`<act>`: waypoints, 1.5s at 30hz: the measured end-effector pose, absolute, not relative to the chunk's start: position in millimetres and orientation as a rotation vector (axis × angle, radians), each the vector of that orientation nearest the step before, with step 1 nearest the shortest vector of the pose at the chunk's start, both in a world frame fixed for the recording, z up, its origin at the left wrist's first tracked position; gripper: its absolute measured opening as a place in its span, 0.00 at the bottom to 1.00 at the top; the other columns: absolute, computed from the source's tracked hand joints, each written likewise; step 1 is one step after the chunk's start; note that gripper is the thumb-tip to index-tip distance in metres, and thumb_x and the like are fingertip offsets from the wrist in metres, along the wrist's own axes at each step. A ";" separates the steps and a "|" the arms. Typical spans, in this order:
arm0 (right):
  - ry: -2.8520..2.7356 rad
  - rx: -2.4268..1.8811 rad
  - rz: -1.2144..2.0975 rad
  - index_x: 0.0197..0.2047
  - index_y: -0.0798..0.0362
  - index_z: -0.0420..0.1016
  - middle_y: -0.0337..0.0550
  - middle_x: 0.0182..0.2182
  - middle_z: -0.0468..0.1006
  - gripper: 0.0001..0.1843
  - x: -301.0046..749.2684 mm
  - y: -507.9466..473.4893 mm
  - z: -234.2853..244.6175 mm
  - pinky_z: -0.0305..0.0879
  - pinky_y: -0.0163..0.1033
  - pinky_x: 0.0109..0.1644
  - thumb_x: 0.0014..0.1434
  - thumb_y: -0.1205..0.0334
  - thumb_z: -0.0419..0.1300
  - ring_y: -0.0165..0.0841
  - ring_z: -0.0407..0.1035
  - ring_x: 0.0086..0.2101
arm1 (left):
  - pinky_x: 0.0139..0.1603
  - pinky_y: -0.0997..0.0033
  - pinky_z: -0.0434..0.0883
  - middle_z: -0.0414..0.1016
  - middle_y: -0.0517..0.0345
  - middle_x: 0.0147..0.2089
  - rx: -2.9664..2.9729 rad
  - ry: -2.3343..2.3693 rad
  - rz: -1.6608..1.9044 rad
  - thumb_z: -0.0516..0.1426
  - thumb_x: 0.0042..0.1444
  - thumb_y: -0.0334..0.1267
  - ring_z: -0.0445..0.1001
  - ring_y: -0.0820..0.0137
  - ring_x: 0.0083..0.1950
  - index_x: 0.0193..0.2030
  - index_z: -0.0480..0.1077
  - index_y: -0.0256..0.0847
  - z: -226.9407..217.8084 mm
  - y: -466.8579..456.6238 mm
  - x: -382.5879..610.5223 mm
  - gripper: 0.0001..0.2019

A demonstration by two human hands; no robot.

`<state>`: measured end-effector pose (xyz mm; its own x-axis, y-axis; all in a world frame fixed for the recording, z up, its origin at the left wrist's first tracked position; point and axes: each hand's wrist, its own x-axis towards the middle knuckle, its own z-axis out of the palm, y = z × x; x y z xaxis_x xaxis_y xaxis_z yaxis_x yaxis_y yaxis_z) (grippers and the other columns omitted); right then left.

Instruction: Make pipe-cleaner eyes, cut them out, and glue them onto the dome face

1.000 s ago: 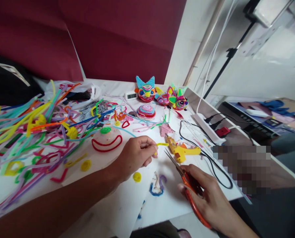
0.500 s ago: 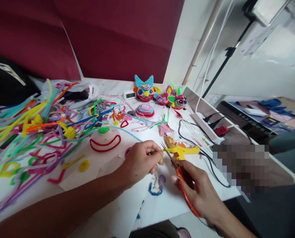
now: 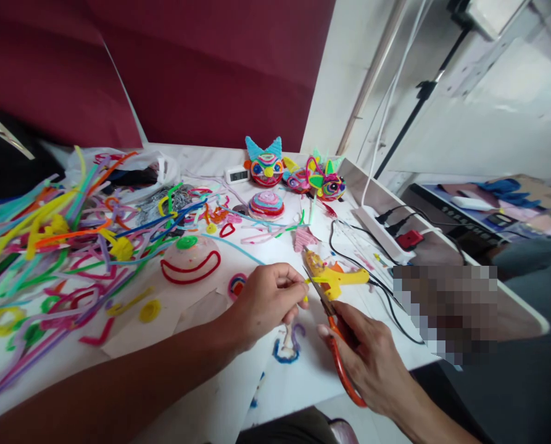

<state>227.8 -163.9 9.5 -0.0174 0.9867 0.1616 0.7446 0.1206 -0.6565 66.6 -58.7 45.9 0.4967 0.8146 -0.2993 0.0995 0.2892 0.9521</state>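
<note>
Orange-handled scissors [image 3: 332, 325] slant up-left, blades at a thin yellow strip [image 3: 310, 280].

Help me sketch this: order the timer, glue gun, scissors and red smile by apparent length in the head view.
1. Scissors
2. Glue gun and red smile: too alike to rank
3. Timer

At the left of the white table [image 3: 213, 163], a tangled pile of multicoloured fuzzy pipe cleaners [image 3: 48, 216] was spread. Right of this pile, a translucent dome with a red fuzzy mouth [image 3: 200, 251] was placed, and behind the dome, further to the right, a pink-and-red coiled mound [image 3: 266, 206] was set before a blue-eared, round fuzzy head [image 3: 266, 168]. A white digital clock [image 3: 237, 176] was stood left of that head. A yellow plastic glue gun [image 3: 349, 277] was laid beyond the orange-handled metal scissors [image 3: 337, 357], which were held in the right hand [image 3: 372, 351]; the left hand [image 3: 270, 299] was positioned between dome and scissors.
</note>
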 end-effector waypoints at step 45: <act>-2.234 -1.403 0.081 0.34 0.57 0.74 0.44 0.28 0.72 0.13 171.5 -100.5 41.9 0.61 0.36 0.35 0.66 0.64 0.50 0.31 0.67 0.30 | 0.36 0.72 0.67 0.77 0.56 0.30 2.565 1.023 0.761 0.51 0.61 0.31 0.75 0.70 0.34 0.33 0.71 0.36 26.5 -57.4 -2.7 0.09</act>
<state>171.5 -100.5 41.9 -0.3462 0.8591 0.3769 0.8294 0.4680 -0.3050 -2.7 -57.4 26.5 0.6113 0.7002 0.3689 0.5547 -0.7115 0.4314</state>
